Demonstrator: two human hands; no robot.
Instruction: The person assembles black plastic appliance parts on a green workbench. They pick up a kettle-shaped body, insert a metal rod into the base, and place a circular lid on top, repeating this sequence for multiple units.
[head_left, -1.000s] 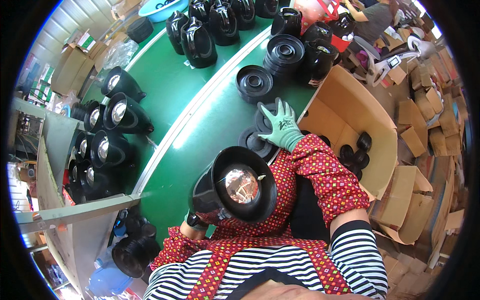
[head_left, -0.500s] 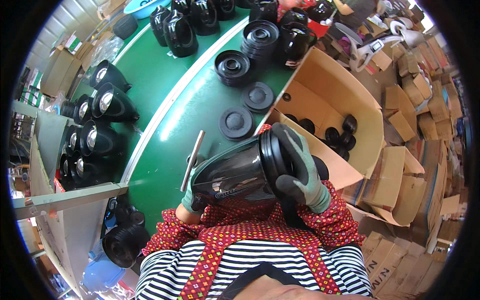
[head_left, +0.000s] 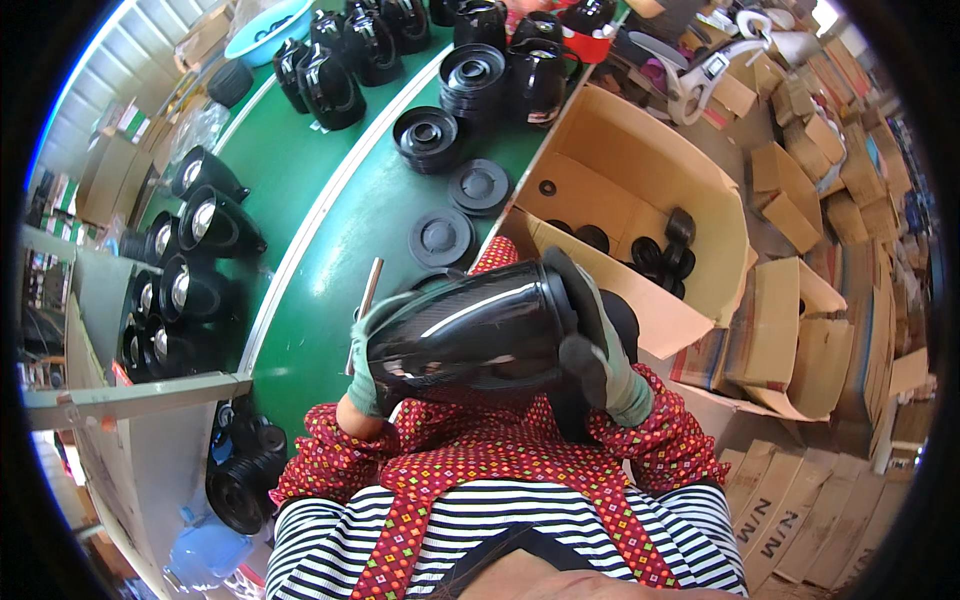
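A glossy black jug-like vessel (head_left: 470,325) lies tilted on its side in front of my chest. My left hand (head_left: 364,370), in a green-grey glove, is closed around its left end; the vessel hides most of those fingers. At the vessel's right end my right hand (head_left: 604,352), in a similar glove with dark fingertips, grips with thumb and fingers wrapped over the end. A slim metal rod (head_left: 368,300) stands up beside my left hand; whether the hand holds it is hidden. Flat black round lids (head_left: 441,238) lie on the green table beyond the vessel.
Stacked black rings (head_left: 426,140) and upright black jugs (head_left: 330,90) stand farther back. Several black vessels with shiny insides (head_left: 205,220) lie at the left. On the right, an open cardboard box (head_left: 600,130) contains small black parts (head_left: 665,258). A metal rail (head_left: 140,397) crosses at left.
The vessel has turned more level, and both hands moved slightly with it. The stepped black ring seen at its right end before is now mostly out of sight. The surroundings shifted with my head.
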